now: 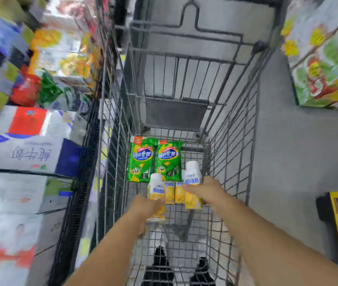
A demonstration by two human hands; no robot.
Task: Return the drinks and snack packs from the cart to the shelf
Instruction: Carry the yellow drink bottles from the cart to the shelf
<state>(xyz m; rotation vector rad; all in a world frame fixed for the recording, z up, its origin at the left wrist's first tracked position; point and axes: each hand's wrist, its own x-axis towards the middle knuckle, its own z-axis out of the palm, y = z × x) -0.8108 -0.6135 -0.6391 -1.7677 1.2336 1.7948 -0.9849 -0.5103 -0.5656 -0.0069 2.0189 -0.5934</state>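
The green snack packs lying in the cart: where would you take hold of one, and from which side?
Probably from above, by its long side edges. Both green snack packs lie flat, side by side on the cart floor, so a top edge is easiest to pinch. Both hands are busy now: the left hand and right hand each hold a bottle.

Head cam, steep down over cart (234, 129)

Both forearms are being stretched forward; a bottle is being gripped in each curled hand, left (146, 205) and right (204, 190).
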